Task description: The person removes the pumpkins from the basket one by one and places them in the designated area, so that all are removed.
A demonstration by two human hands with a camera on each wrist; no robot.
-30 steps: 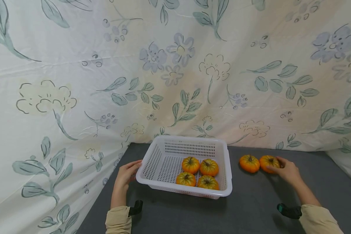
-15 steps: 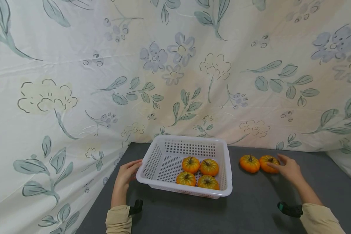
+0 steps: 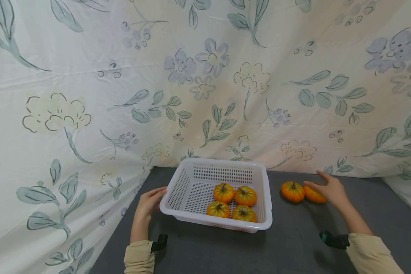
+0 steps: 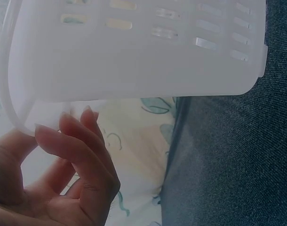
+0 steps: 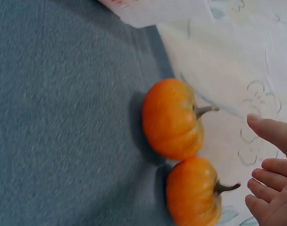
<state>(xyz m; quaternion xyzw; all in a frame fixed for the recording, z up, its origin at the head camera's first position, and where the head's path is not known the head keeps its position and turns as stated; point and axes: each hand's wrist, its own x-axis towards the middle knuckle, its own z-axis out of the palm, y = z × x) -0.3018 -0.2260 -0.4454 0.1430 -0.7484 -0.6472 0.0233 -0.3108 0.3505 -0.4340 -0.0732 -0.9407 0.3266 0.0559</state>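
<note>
My left hand (image 3: 150,203) holds the left rim of a white plastic basket (image 3: 215,218). In the left wrist view, the thumb and curled fingertips of the left hand (image 4: 80,174) meet at the rim's corner. Several small orange pumpkins sit together in the basket's right half, one of them a front-left pumpkin (image 3: 217,209). Two more lie side by side on the table to the right: a left pumpkin (image 3: 292,191) and a right pumpkin (image 3: 314,195). My right hand (image 3: 331,190) hovers over the right one, partly covering it, with fingers spread and nothing between them.
A dark grey cloth-covered table (image 3: 294,239) lies under everything. Behind it hangs a pale floral curtain (image 3: 205,76), close to the back of the basket and the loose pumpkins.
My right hand has drawn off the right pumpkin's side and risen above it, fingers spread. The left hand, basket and pumpkins have stayed in place.
</note>
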